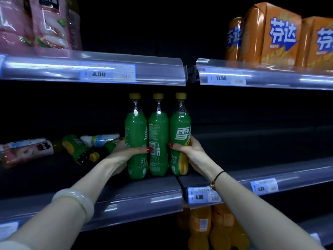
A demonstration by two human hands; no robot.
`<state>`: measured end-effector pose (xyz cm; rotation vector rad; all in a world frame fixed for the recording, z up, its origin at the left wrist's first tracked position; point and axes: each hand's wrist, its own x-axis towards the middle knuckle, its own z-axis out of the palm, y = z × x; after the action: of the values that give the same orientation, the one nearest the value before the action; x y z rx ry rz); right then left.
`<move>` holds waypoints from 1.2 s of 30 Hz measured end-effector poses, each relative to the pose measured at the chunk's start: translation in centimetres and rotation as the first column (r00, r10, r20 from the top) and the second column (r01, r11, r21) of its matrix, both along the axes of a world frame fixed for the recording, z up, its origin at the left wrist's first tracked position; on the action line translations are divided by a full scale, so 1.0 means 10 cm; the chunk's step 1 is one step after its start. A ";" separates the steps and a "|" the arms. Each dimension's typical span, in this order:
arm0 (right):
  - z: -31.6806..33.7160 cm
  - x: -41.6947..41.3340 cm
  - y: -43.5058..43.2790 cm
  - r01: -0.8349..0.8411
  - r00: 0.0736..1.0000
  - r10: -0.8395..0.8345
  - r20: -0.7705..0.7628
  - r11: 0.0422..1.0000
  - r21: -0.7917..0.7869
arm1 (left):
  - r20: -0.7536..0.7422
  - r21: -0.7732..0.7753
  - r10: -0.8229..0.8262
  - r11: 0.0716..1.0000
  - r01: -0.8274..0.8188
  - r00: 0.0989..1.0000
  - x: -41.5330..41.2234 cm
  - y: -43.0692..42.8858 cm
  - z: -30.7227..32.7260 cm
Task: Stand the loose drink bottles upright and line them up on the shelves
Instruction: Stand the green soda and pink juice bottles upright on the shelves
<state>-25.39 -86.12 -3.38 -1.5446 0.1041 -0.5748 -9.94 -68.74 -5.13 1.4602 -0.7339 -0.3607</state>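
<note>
Curling round the left green bottle (135,127), the left hand (124,150) is reaching forward, thumb across its front; the middle green bottle (158,129) is standing upright between; the right hand (191,152) is clasping the right green bottle (180,127) on the middle shelf (126,197).

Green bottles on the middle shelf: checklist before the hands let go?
1. Three green bottles upright: ok.
2. Lined up side by side: ok.
3. Left hand grip on left bottle, right hand grip on right bottle: ok.
4. Labels facing front: not ok, middle one shows its barcode.
5. Right bottle's base clear of the shelf seam: cannot tell.
6. Bottles lying at left stood up: not ok.
</note>
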 end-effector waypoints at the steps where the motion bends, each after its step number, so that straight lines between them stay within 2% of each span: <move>1: 0.00 0.01 0.01 0.017 1.000 -0.017 0.002 1.000 -0.022 | -0.004 -0.002 0.006 1.000 -0.006 1.000 0.06 0.02 -0.01; 7: 0.00 0.03 -0.18 0.077 0.997 -0.077 0.029 0.997 -0.013 | 0.021 -0.022 -0.028 0.999 0.028 0.999 -0.20 -0.12 0.08; 12: 0.02 -0.02 -0.47 0.003 1.000 -0.003 0.011 1.000 0.014 | 0.002 -0.048 0.001 0.999 -0.001 1.000 -0.48 -0.44 0.15; 19: 0.02 -0.18 -1.00 -0.055 0.998 0.056 0.017 0.998 -0.021 | 0.014 -0.090 -0.091 0.992 0.092 0.996 -0.80 -1.09 0.21; 28: -0.01 -0.61 -2.02 -0.001 1.000 0.001 0.026 1.000 -0.029 | 0.039 -0.123 -0.111 0.986 0.115 0.993 -1.25 -2.15 0.17; 36: -0.07 -0.75 -2.33 -0.029 0.998 0.031 0.063 0.999 -0.036 | 0.085 -0.173 0.012 0.985 0.002 0.996 -1.55 -2.62 0.13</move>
<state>-32.88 -109.40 -4.08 -1.5575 0.0226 -0.6037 -25.43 -94.97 -3.80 1.3195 -0.8098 -0.2259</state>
